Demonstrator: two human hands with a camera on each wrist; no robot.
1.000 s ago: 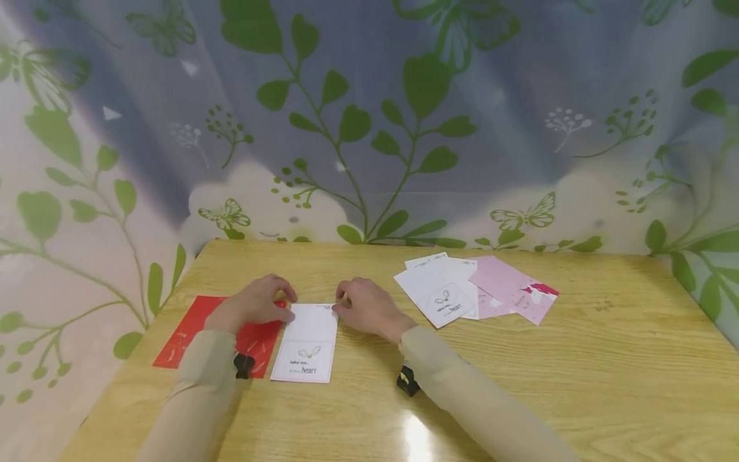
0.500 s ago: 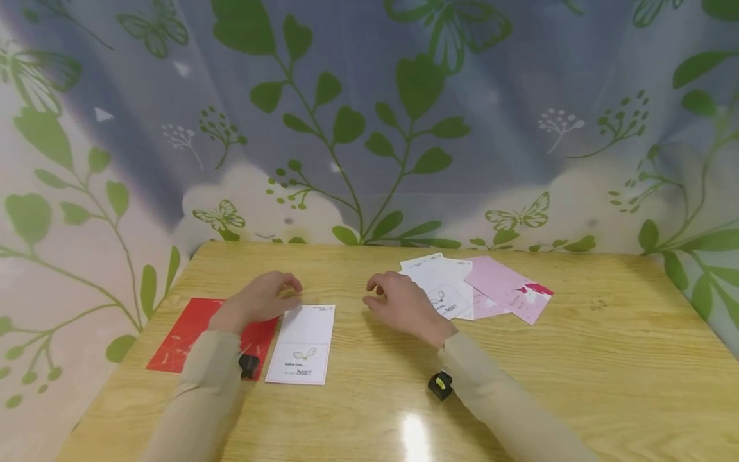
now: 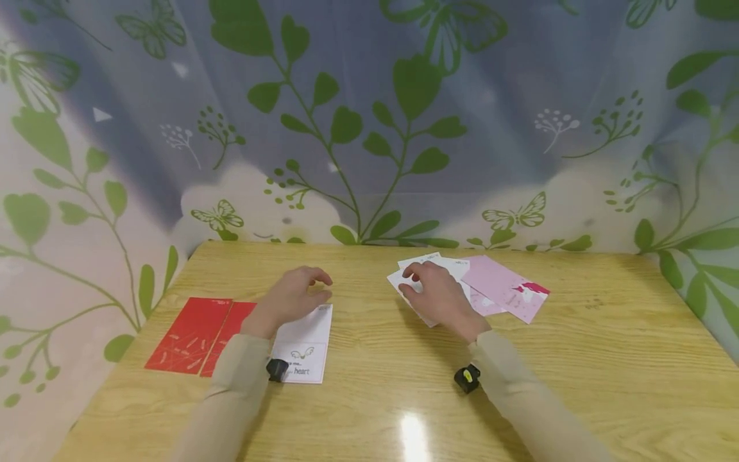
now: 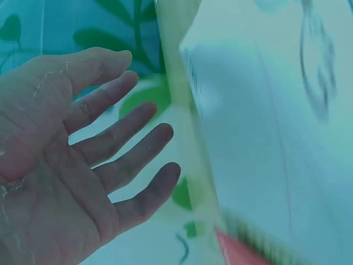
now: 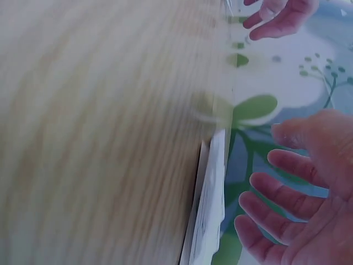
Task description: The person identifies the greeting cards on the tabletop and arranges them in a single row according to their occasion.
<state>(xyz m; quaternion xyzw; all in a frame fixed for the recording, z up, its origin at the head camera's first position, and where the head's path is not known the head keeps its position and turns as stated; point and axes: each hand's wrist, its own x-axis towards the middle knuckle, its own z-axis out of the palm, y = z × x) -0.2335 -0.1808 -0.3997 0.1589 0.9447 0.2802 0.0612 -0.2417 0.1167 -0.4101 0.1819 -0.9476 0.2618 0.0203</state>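
Observation:
My left hand [image 3: 293,294] hovers over the top of a white card [image 3: 303,350] printed with wings and the word "heart"; its fingers are relaxed and hold nothing. The forearm hides part of that card's left side. Left of it lie two red cards [image 3: 187,337] side by side, the second partly covered by the sleeve. My right hand [image 3: 440,294], fingers loosely bent and holding nothing, is above a fanned group of white cards [image 3: 398,277] at the right. Both palms show in the wrist views, with the fingers spread apart.
Pink cards [image 3: 502,285] with a unicorn picture lie against the white ones on the right. The wooden table [image 3: 606,372] ends at a curtain [image 3: 369,128] with leaves and butterflies. Each wrist wears a small black camera [image 3: 466,378].
Both hands have let go of the white card's top corners. The right hand has moved right over the white cards; the left has shifted right, uncovering more of the red cards.

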